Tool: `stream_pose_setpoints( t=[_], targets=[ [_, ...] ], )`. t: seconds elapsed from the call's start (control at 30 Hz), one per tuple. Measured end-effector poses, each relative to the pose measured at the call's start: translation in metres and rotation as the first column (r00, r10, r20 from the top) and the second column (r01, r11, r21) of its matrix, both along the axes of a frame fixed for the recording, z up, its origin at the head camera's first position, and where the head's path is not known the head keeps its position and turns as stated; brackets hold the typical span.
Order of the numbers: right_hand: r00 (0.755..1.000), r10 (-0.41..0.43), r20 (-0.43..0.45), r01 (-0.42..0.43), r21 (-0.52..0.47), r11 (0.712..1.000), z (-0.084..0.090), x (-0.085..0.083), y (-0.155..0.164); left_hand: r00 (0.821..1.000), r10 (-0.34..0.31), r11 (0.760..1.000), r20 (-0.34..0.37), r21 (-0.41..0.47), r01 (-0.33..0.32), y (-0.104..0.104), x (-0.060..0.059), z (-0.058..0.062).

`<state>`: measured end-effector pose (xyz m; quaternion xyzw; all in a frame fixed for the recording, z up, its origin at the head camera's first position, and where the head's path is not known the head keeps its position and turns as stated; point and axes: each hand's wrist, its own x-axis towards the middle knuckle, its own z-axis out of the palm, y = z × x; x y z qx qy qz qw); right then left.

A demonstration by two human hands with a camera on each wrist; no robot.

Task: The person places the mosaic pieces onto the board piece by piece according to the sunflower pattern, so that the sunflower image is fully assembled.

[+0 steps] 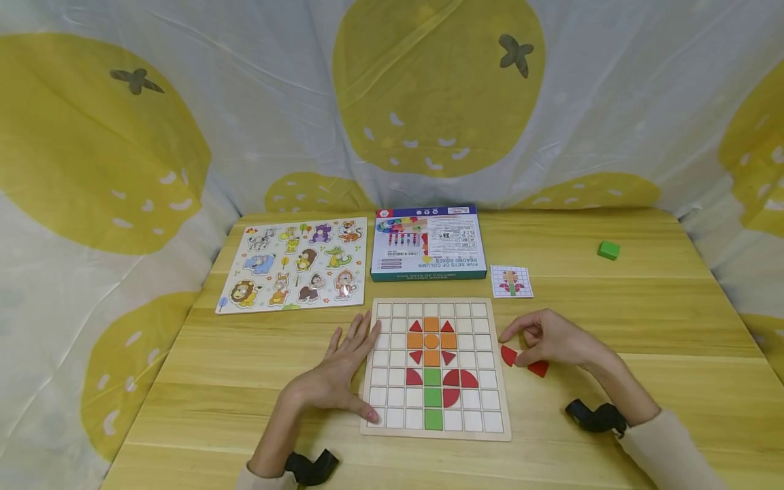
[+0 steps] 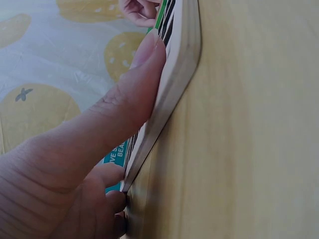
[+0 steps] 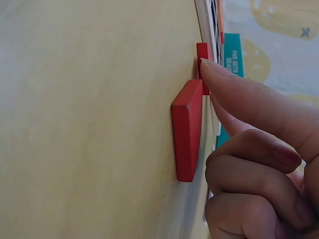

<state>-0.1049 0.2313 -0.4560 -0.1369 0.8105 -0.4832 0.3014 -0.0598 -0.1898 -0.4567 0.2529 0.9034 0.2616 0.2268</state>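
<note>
At the left edge of a square wooden grid board (image 1: 459, 435), my left hand (image 1: 333, 381) rests with fingers spread, its thumb on the lower left corner. The thumb (image 2: 127, 89) lies along the rim in the left wrist view. Orange, red and green pieces form a flower on the grid. Just right of the board, my right hand (image 1: 554, 340) pinches a red quarter-circle piece (image 1: 507, 356) between thumb and index finger, the other fingers curled in. A second red quarter-circle piece (image 3: 187, 132) lies on the table beneath that hand, partly covered in the head view.
A small pattern card (image 1: 511, 282) with a flower lies beyond the board's far right corner. Behind the board are a flat box (image 1: 398, 245) and an animal puzzle board (image 1: 288, 238). A green block (image 1: 609, 250) sits at the far right. A patterned cloth (image 1: 294, 102) hangs behind the table.
</note>
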Motion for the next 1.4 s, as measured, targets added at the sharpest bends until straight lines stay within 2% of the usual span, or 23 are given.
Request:
stream_pose_setpoints(
  t=[0.17, 0.47, 0.8, 1.03, 1.4],
  targets=[
    [1.0, 0.007, 0.002, -0.007, 0.01, 1.0, -0.001, 0.0, -0.001, 1.0, 0.004, 1.0, 0.005, -0.003, -0.004, 0.0, 0.0, 0.0],
    [0.999, 0.033, 0.001, -0.033, -0.041, 0.999, -0.003, -0.001, -0.003, 1.0, 0.007, 1.0, 0.006, -0.001, -0.007, 0.0, 0.0, 0.001],
    [0.997, -0.032, -0.068, 0.036, 0.062, 0.997, 0.002, -0.003, 0.005, 1.0, 0.014, 1.0, 0.024, -0.005, -0.014, 0.0, -0.001, 0.002],
    [0.999, 0.001, -0.036, -0.001, -0.009, 1.0, 0.002, -0.004, 0.012, 1.0, 0.013, 1.0, 0.022, -0.006, -0.013, 0.0, -0.001, 0.001],
    [0.999, 0.002, -0.048, -0.001, 0.021, 1.0, -0.001, -0.006, 0.017, 1.0, 0.012, 1.0, 0.015, -0.009, -0.012, 0.0, -0.001, 0.001]
  ],
)
